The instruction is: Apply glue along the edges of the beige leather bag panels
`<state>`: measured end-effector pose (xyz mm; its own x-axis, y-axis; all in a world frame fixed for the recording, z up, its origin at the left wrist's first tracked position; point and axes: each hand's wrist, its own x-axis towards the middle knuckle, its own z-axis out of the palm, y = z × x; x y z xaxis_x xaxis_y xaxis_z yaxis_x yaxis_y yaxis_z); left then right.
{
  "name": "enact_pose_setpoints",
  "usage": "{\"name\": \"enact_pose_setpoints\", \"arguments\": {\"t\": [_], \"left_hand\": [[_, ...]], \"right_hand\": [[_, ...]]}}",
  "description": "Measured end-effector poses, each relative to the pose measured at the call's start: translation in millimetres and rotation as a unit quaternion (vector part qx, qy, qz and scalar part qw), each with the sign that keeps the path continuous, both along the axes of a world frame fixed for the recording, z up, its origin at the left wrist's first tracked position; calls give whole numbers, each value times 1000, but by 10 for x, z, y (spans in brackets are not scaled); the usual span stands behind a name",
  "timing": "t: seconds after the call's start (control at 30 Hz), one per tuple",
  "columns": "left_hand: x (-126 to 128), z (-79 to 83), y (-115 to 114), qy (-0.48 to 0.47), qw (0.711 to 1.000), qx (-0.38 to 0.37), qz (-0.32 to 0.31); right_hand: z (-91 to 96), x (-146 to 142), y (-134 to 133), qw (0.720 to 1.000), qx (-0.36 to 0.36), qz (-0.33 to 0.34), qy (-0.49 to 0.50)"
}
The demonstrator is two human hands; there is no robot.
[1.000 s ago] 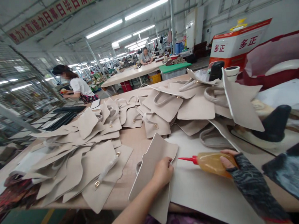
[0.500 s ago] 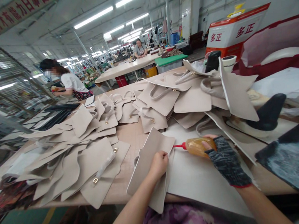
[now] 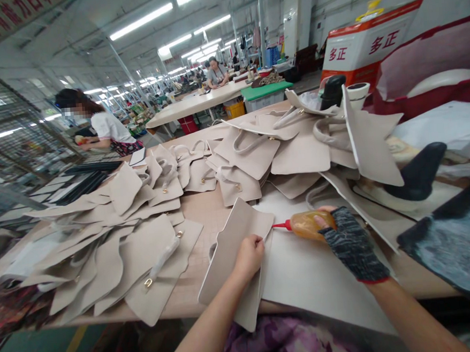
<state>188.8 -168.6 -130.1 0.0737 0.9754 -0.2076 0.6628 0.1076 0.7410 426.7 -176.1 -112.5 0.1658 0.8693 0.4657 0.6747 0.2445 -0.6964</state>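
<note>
Left hand [image 3: 249, 258] — fingers together — pressed on a beige panel [image 3: 238, 224] lying on a paper sheet [image 3: 310, 278]; gloved right hand [image 3: 353, 244] curled round a glue bottle [image 3: 306, 225], red nozzle [image 3: 281, 226] just beside the panel. More panels [image 3: 144, 263] heaped along the table [image 3: 205, 215] — a co-worker [image 3: 109, 128] beyond.
</note>
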Motion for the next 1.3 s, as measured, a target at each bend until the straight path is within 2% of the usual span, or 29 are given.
{"name": "enact_pose_setpoints", "arguments": {"t": [0.57,0.83,0.97,1.07,1.3], "left_hand": [[17,34,-10,-8,1000,-3,2],[13,-18,3,-8,1000,5,3],[0,-37,3,-8,1000,4,3],[-5,-36,0,-11,1000,5,2],[1,-22,-6,-20,1000,7,1]], "right_hand": [[-16,-5,-29,999,-26,-22,16],[-16,0,-47,999,-36,-15,27],[-89,-25,-124,997,-61,1,47],[-129,-42,-205,995,-86,-13,47],[-176,-76,-360,992,-101,-12,76]]}}
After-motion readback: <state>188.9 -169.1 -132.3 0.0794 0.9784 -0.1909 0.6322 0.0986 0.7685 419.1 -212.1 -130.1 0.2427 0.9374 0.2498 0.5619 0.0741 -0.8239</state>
